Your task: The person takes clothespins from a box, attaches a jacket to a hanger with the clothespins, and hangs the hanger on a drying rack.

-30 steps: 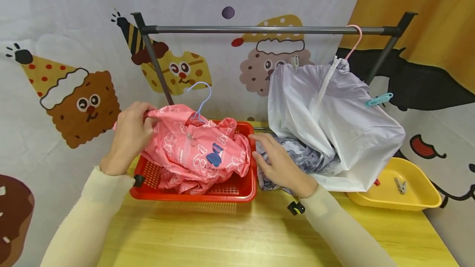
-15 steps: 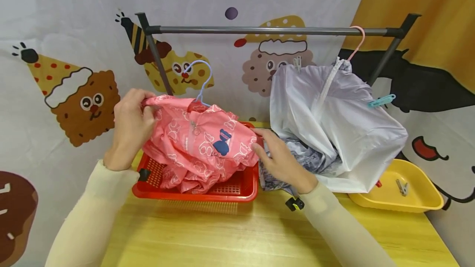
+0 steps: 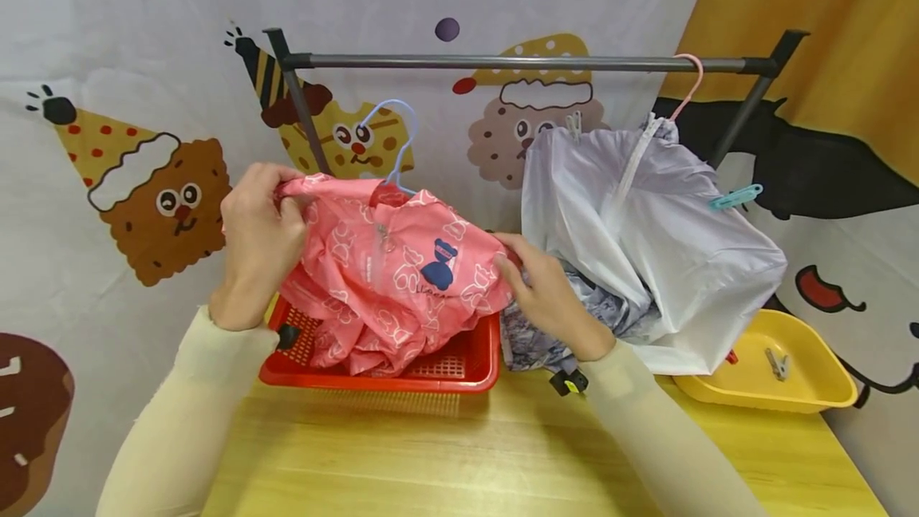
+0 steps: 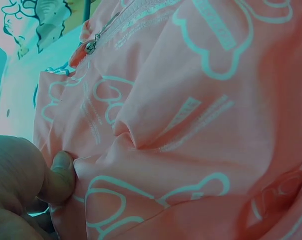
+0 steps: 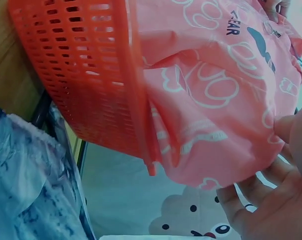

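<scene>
A pink jacket (image 3: 366,262) with white bear outlines and a navy bear print hangs between my hands, its lower part bunched in the red basket (image 3: 380,383). At its left shoulder area my left hand (image 3: 258,242) pinches the fabric, the thumb in front (image 4: 62,172). My right hand (image 3: 549,294) grips the opposite shoulder area, with the thumb on the cloth and the fingers behind its edge, as the right wrist view shows. From the collar rises the hook of a blue hanger (image 3: 412,134); the rest of it is hidden inside the jacket.
A dark metal rack (image 3: 474,62) stands behind. From its right part a white garment (image 3: 646,254) hangs on a pink hanger (image 3: 691,90), with a teal clothespin (image 3: 735,196). Grey patterned cloth (image 3: 531,345) lies below. A yellow tray (image 3: 826,377) holds a clothespin (image 3: 778,363).
Both hands have risen, the left holding the jacket throughout. My right hand has taken hold of its other shoulder area. The jacket's upper part and the blue hanger hook have lifted higher above the basket.
</scene>
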Action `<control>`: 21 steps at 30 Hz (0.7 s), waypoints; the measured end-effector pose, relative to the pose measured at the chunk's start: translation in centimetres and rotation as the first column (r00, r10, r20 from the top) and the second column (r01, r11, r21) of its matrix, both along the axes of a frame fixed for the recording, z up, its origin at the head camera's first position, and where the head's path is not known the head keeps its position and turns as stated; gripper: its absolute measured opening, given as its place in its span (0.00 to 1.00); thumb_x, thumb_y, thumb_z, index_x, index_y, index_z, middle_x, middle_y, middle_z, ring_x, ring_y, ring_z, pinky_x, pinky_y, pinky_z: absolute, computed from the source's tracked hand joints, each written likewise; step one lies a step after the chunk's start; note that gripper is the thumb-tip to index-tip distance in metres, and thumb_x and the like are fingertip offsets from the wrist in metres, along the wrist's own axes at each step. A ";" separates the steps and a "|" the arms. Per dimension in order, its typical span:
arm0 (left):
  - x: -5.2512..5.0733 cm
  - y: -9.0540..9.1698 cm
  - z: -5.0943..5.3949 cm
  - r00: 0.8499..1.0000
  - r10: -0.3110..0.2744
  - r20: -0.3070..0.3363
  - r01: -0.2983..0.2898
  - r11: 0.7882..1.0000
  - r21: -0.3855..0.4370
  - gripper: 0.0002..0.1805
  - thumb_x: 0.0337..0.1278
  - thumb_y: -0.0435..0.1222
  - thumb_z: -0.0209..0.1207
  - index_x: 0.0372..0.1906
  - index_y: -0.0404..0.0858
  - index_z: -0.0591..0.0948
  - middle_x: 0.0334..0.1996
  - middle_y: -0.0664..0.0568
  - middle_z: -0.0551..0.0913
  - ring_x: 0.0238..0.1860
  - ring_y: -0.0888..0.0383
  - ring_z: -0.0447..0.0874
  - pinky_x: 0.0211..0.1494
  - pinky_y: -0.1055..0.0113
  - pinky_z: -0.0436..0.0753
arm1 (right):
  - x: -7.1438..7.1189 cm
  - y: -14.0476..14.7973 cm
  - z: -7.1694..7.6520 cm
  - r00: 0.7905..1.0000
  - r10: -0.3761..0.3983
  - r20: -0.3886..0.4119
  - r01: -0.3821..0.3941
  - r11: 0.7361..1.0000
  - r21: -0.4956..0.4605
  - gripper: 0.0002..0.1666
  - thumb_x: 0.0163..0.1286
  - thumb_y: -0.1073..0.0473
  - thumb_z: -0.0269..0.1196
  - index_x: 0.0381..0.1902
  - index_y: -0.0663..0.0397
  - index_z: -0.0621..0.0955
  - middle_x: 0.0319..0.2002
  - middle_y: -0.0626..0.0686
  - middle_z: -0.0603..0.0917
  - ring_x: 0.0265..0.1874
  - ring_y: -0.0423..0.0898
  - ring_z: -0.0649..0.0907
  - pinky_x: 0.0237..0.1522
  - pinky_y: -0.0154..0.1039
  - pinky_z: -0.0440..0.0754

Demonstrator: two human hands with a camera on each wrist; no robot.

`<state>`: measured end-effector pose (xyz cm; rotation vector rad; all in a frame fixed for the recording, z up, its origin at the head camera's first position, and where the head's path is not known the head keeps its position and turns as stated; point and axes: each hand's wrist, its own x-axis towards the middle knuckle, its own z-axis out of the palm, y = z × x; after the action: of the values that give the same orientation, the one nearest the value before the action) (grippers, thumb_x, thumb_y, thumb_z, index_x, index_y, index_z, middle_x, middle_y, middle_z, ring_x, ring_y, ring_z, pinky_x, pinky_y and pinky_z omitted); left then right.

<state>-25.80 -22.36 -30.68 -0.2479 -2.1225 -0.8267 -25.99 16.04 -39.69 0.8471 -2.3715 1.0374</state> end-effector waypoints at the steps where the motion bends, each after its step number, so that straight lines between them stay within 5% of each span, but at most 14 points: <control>1: 0.1 0.1 0.1 1.000 0.000 -0.002 0.000 1.000 0.001 0.11 0.83 0.23 0.56 0.54 0.24 0.87 0.50 0.31 0.89 0.47 0.37 0.88 0.57 0.51 0.89 | 0.0 -0.1 0.1 1.000 0.002 0.000 -0.002 1.000 -0.005 0.22 0.91 0.61 0.64 0.77 0.59 0.82 0.56 0.58 0.95 0.47 0.51 0.93 0.55 0.54 0.92; 9: 0.4 0.4 0.8 1.000 -0.017 -0.015 0.017 1.000 0.014 0.11 0.84 0.23 0.57 0.57 0.22 0.87 0.52 0.29 0.90 0.49 0.33 0.89 0.62 0.35 0.95 | -0.6 -0.4 0.7 1.000 -0.016 0.021 0.017 0.999 -0.046 0.18 0.92 0.60 0.63 0.71 0.58 0.86 0.53 0.58 0.95 0.45 0.52 0.89 0.54 0.52 0.89; 13: 0.5 0.7 1.1 1.000 -0.017 -0.008 0.017 0.999 0.027 0.11 0.86 0.25 0.57 0.58 0.24 0.87 0.53 0.31 0.90 0.49 0.34 0.89 0.61 0.36 0.95 | -0.9 -0.5 0.9 1.000 -0.027 0.005 0.028 0.996 -0.083 0.14 0.92 0.61 0.63 0.66 0.59 0.88 0.49 0.57 0.94 0.42 0.52 0.88 0.51 0.45 0.87; 17: 0.5 0.7 1.3 1.000 -0.017 -0.010 0.018 0.999 0.038 0.12 0.87 0.27 0.58 0.59 0.25 0.88 0.54 0.33 0.90 0.49 0.37 0.89 0.62 0.57 0.93 | -1.3 -0.6 1.4 0.999 -0.034 -0.012 0.032 0.989 -0.141 0.12 0.92 0.62 0.62 0.60 0.61 0.90 0.44 0.58 0.93 0.39 0.52 0.87 0.47 0.37 0.83; 21: 0.4 0.6 1.3 0.999 -0.039 -0.022 0.040 0.998 0.055 0.11 0.87 0.28 0.59 0.59 0.26 0.89 0.53 0.33 0.91 0.48 0.41 0.89 0.57 0.86 0.77 | -1.5 -0.7 1.7 0.998 -0.057 -0.013 0.053 0.977 -0.208 0.11 0.92 0.63 0.62 0.56 0.61 0.90 0.42 0.58 0.92 0.37 0.52 0.85 0.45 0.33 0.79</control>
<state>-25.35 -21.71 -29.35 -0.2692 -2.0776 -0.9012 -27.45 15.36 -37.94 0.7077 -2.2097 1.2238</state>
